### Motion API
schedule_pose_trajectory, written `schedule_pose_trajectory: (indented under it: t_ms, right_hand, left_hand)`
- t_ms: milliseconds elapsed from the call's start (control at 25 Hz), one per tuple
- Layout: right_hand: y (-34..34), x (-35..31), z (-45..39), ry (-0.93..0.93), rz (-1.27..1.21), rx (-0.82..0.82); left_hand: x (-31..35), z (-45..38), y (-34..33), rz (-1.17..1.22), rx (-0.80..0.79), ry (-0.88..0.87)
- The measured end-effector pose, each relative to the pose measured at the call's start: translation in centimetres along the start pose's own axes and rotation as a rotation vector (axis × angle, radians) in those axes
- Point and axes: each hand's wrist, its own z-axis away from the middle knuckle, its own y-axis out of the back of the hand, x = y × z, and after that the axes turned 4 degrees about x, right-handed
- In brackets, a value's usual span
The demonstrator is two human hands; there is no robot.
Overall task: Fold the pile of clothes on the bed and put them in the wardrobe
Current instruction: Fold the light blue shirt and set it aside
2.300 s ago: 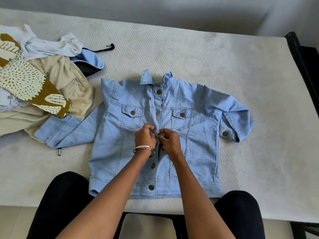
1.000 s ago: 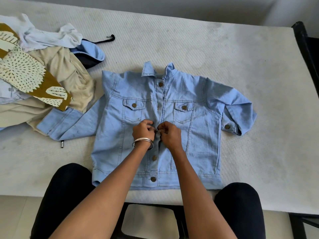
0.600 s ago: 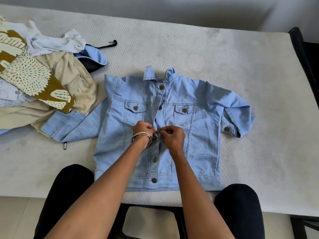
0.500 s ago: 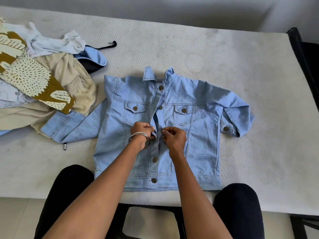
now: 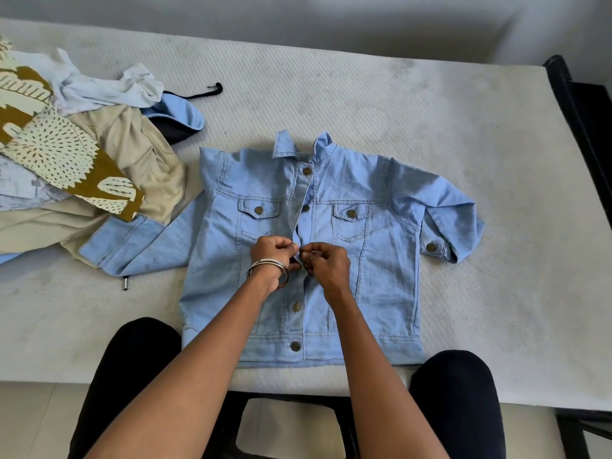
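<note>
Here, the placket edge of the light blue denim jacket (image 5: 381, 260) is pinched by the left hand (image 5: 273, 251), its fingers curled tight at mid-chest, while the facing edge is pinched by the right hand (image 5: 326, 260), equally curled. The two hands are held almost touching over the front opening, so a middle button is judged to be under fastening. The jacket is spread front-up on the white quilted mattress (image 5: 463, 127), one sleeve tucked under the heap of unfolded beige, white and patterned clothes (image 5: 82, 167) at the left. Next, the upper buttons are likely to need closing before any fold is made.
</note>
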Motion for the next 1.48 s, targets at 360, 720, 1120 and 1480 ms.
schedule_pose_trajectory:
  t_ms: [360,720,1120,1480]
  right_hand:
    - [-0.2,-0.8,-0.6,0.016,0.178,0.045]
    - [-0.1,-1.0,-1.5,0.103,0.314,0.038]
    - [0.0,-0.1,-0.9,0.281,0.400,-0.025]
    - [0.6,0.4,-1.2,0.233,0.362,-0.031]
  left_hand:
    - [-0.7,0.8,-0.6,-0.266,0.047,-0.231]
    - [-1.3,1.6,-1.7,-0.401,0.208,-0.367]
    - [0.9,-1.0,-0.4,-0.374,-0.002,-0.046]
    - [2.1,-1.2,0.3,-0.201,-0.172,0.201]
